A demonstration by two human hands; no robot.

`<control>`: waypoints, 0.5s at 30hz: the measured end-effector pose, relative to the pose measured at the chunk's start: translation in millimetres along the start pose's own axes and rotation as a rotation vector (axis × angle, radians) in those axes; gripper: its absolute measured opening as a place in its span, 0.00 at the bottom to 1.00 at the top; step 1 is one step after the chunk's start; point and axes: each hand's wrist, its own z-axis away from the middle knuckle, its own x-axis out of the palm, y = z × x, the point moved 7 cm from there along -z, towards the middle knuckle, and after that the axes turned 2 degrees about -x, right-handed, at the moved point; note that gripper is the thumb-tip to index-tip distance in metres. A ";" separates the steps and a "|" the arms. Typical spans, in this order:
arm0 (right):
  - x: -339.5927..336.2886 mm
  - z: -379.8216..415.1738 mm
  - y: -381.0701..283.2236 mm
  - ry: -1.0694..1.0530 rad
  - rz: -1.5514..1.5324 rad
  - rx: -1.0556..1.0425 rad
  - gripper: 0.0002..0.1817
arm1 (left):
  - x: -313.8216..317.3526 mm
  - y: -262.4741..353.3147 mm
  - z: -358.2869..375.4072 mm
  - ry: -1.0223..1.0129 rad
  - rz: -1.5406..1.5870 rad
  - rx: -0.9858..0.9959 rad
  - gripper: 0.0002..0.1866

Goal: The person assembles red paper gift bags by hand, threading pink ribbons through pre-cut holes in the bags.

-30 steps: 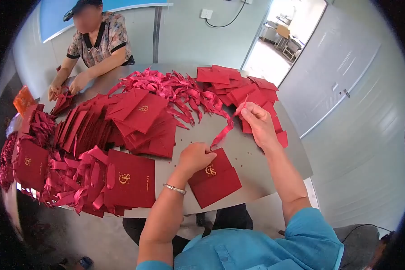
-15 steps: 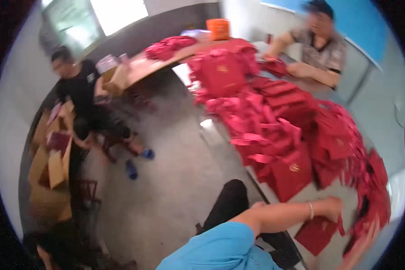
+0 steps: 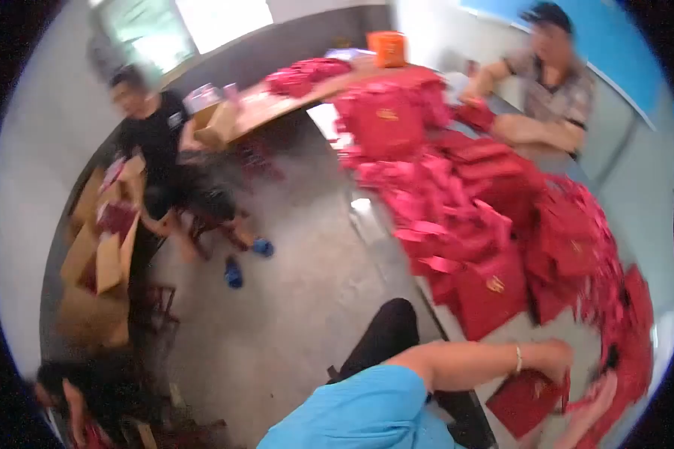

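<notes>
My left arm, in a blue sleeve with a pale bracelet, reaches right across the table. My left hand [image 3: 556,361] is closed on the top edge of a small red bag [image 3: 528,404], which lies flat on the pale tabletop with a faint gold mark. Beside it, my right hand [image 3: 595,400] comes up from the lower right corner, smeared by motion. A small dark thing [image 3: 612,358] shows at its fingertips; I cannot tell whether the hand holds it. A large heap of red bags [image 3: 494,292] with gold prints lies just beyond both hands.
Across the table a person [image 3: 554,90] in a patterned shirt handles a red bag. At left another person [image 3: 153,135] in black sits by open cardboard boxes [image 3: 90,314]. An orange bag [image 3: 386,49] and more red pieces [image 3: 307,75] are on the far table.
My view has turned slightly left, shifting the room rightward. My left hand keeps its grip on the bag. My right hand is now nearer the bag, with the dark thing showing at its fingertips.
</notes>
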 end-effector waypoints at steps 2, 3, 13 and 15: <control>25.6 18.4 -34.5 0.001 0.062 0.012 0.12 | -9.5 5.2 5.6 0.011 0.126 -0.009 0.13; 30.3 27.7 -42.7 -0.064 0.001 0.088 0.09 | 4.1 -2.5 1.2 0.010 0.014 0.001 0.12; 58.4 60.9 -75.7 -0.142 -0.181 0.023 0.04 | -5.1 10.2 11.9 -0.123 0.075 -0.028 0.14; 67.6 70.4 -87.5 -0.184 0.035 0.000 0.03 | -6.7 12.1 12.0 -0.104 0.105 0.009 0.14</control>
